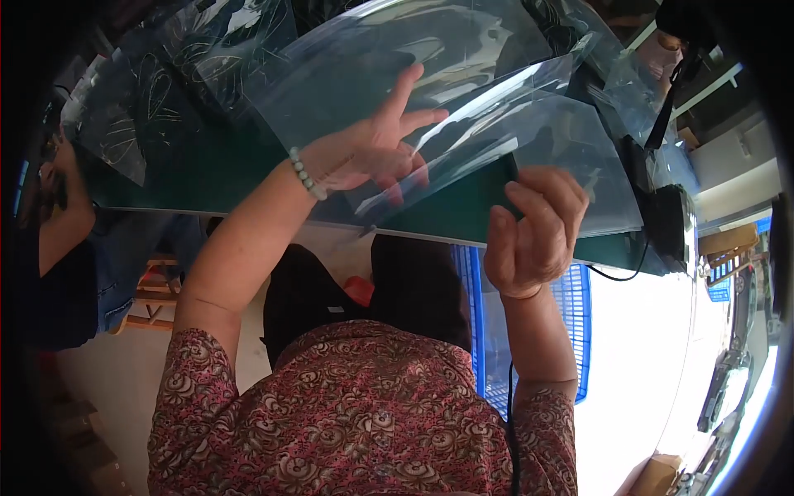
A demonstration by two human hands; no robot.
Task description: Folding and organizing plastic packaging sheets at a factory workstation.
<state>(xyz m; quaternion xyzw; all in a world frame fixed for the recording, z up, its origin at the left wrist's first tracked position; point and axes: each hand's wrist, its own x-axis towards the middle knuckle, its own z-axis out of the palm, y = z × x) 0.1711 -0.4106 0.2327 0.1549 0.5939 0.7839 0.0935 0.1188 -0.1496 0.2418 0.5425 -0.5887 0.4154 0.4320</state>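
Note:
A large clear plastic sheet lies curved and partly lifted over the green tabletop. My left hand, with a pale bead bracelet at the wrist, reaches to the sheet's near left part. Its fingers are spread, and the lower ones show through the film. I cannot tell whether they press on it. My right hand is raised at the table's front edge, right of the sheet's near corner. Its fingers are loosely curled, with the thumb apart, and no object shows in them.
More clear sheets cover the far and left tabletop. A blue plastic crate stands on the floor below my right arm. At the left, another person's arm is beside the table near a wooden stool. A black cable hangs at the right corner.

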